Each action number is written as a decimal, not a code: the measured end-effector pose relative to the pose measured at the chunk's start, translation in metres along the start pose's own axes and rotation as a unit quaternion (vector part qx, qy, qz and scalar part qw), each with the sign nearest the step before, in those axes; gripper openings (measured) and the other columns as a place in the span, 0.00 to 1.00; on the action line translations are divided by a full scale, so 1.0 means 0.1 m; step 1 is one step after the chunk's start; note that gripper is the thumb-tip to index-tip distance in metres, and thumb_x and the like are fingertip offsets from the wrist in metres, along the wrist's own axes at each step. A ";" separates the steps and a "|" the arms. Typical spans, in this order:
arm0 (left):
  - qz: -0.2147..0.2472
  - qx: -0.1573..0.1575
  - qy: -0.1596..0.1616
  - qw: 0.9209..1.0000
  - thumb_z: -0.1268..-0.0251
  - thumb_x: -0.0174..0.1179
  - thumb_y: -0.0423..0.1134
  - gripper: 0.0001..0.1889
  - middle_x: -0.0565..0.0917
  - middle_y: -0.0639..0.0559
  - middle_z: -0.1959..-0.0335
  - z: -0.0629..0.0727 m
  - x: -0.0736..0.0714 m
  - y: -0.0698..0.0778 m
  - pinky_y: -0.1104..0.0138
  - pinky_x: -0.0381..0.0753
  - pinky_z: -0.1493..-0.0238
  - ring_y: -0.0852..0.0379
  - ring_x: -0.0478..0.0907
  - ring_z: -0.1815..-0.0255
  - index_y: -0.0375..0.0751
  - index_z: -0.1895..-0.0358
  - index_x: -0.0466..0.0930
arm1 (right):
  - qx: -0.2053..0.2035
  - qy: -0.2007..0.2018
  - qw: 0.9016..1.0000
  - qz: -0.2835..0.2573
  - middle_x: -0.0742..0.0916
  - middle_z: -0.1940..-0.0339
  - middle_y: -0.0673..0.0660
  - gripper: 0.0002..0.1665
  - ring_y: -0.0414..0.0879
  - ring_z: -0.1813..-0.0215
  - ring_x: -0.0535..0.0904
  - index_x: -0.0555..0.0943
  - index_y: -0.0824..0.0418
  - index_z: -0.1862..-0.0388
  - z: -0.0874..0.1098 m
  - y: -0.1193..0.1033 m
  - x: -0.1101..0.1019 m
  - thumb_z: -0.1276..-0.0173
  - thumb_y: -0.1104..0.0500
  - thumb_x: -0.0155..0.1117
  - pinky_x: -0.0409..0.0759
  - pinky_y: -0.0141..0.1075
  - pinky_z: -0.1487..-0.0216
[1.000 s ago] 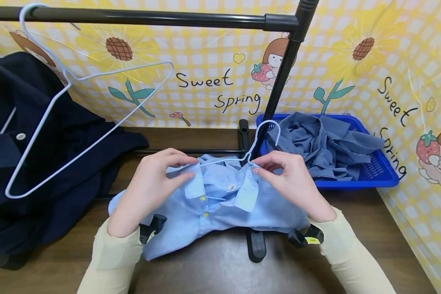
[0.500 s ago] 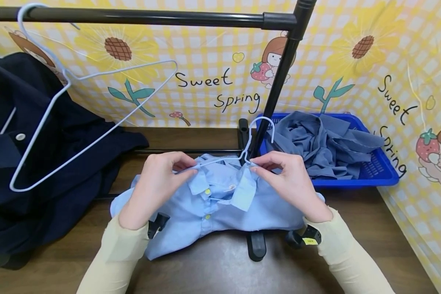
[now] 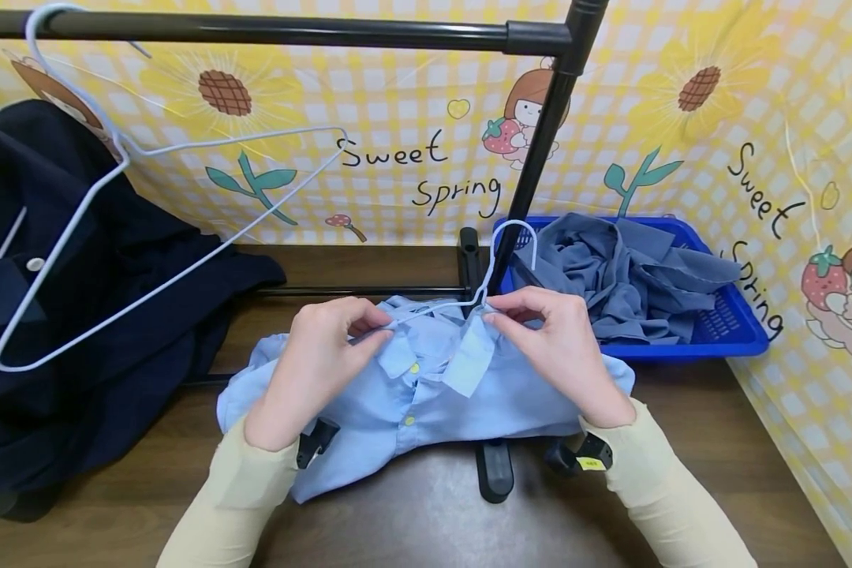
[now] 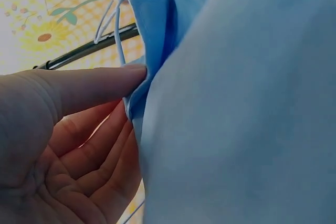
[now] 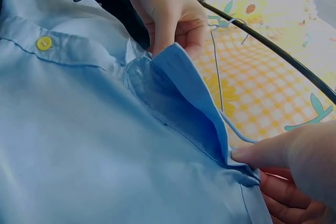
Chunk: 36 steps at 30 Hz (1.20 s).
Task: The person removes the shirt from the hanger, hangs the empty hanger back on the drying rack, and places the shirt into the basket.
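- at left edge of desk: dark garment, with white button
- in front of that, hooked over black rail: rail hanger, pale and triangular
- left hand: thumb and index finger pinching collar at its left part, by the wire; other fingers curled below thumb in left wrist view
- mid-desk: light blue shirt, collar side toward back edge, yellow button down the front, body draped over rack foot
- at shirt neck: shirt hanger, wire running along collar between both hands, hook up and out
- right hand: thumb and fingers pinching collar at its right part, just beside hanger neck
- behind right hand: black post, leaning in view
- toward back right corner of desk: blue basket, with crumpled grey-blue garment inside
- along back and right edges: yellow checked cloth, printed with flowers and "sweet spring"
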<state>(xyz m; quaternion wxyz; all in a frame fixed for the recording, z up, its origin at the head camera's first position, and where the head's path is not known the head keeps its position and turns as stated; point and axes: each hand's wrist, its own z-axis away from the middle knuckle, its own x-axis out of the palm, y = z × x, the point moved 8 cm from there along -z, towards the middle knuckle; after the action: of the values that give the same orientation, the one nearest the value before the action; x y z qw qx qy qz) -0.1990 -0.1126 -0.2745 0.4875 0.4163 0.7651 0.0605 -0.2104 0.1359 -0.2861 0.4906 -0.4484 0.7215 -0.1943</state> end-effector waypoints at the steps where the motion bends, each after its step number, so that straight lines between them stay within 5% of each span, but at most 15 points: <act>1: 0.000 -0.001 -0.002 1.000 0.45 0.76 0.29 0.07 0.88 0.53 0.68 0.00 0.01 0.01 0.63 0.80 0.68 0.61 0.82 0.70 0.40 0.65 0.89 | 0.007 0.000 1.000 -0.002 0.90 0.62 0.44 0.10 0.38 0.64 0.84 0.92 0.54 0.56 0.00 0.00 0.00 0.37 0.60 0.78 0.82 0.35 0.67; 8: 0.007 0.000 0.006 1.000 0.45 0.77 0.29 0.07 0.88 0.53 0.68 0.02 0.00 0.01 0.63 0.81 0.68 0.60 0.82 0.70 0.40 0.64 0.90 | 0.042 0.014 0.999 -0.013 0.90 0.65 0.44 0.09 0.38 0.64 0.85 0.92 0.54 0.58 0.00 0.01 -0.02 0.38 0.58 0.79 0.82 0.34 0.64; 20: 0.024 -0.007 -0.011 1.000 0.45 0.77 0.30 0.08 0.89 0.54 0.64 0.03 -0.08 -0.04 0.62 0.85 0.65 0.58 0.85 0.67 0.42 0.62 0.91 | 0.028 0.031 0.999 -0.027 0.90 0.66 0.42 0.07 0.37 0.64 0.85 0.92 0.53 0.60 0.00 -0.01 -0.09 0.38 0.56 0.79 0.82 0.35 0.64; 36: 0.042 -0.044 -0.043 0.997 0.41 0.75 0.32 0.08 0.89 0.59 0.63 0.12 -0.22 -0.22 0.66 0.83 0.68 0.64 0.85 0.66 0.45 0.59 0.91 | 0.017 0.070 0.996 -0.048 0.90 0.64 0.48 0.09 0.43 0.63 0.84 0.92 0.56 0.59 0.02 -0.01 -0.45 0.39 0.61 0.80 0.81 0.31 0.62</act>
<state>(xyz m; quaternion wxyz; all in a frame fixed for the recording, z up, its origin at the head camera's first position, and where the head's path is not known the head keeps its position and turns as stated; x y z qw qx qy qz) -0.1978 -0.1454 -0.2766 0.5347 0.4280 0.7222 0.0969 -0.2028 0.1735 -0.2622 0.4368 -0.4592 0.7284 -0.2603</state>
